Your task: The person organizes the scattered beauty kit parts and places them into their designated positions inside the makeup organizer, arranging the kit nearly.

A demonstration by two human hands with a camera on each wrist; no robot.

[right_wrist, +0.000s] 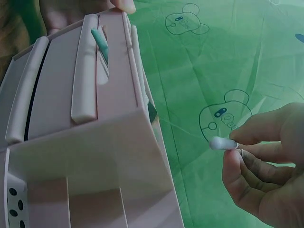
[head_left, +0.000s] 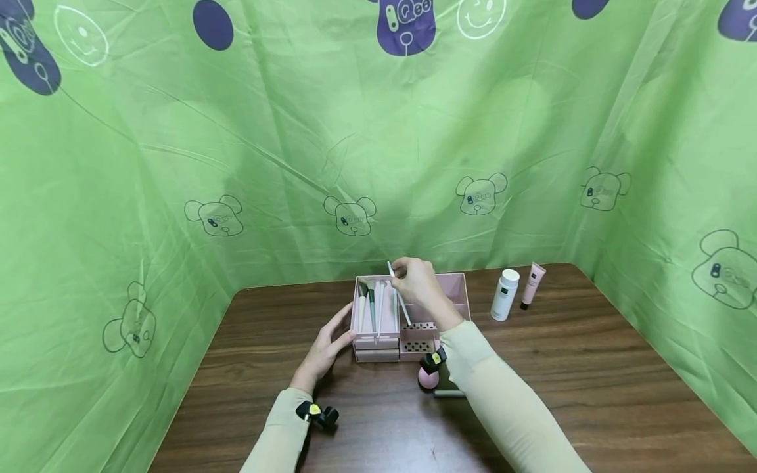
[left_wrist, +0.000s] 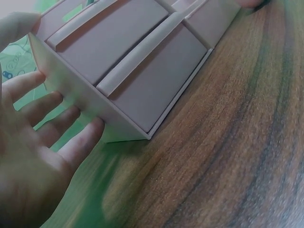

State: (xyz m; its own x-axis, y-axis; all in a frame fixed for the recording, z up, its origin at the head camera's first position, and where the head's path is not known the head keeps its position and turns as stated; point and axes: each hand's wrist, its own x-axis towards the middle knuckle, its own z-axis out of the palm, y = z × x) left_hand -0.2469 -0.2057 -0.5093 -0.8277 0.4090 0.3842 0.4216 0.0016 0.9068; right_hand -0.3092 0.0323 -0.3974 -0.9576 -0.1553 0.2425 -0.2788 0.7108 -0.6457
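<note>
- Right hand [head_left: 416, 282] is pinching a slim white stick [head_left: 405, 311] between thumb and fingertips, up over the pink organizer [head_left: 376, 356]. Stick's tilted; can't tell if its lower end touches anything.
- Left hand [head_left: 324, 351] has its fingers apart and pretty straight, laid against the organizer's left side, thumb up at the front corner.
- Organizer sits around the middle of the worktop [head_left: 236, 394], close to the far edge. Drawers on its left half, open compartments on the right, plus a bit with dark dots.
- A few brushes [head_left: 372, 305] lie in the top of the left half, one with a dark green handle.
- Pink rounded thing [head_left: 428, 378] is just in front of the organizer, on the near-edge side, partly covered by the wrist gear.
- White bottle [head_left: 504, 295] and pink tube [head_left: 533, 285] stand toward the far right corner, apart from each other.
</note>
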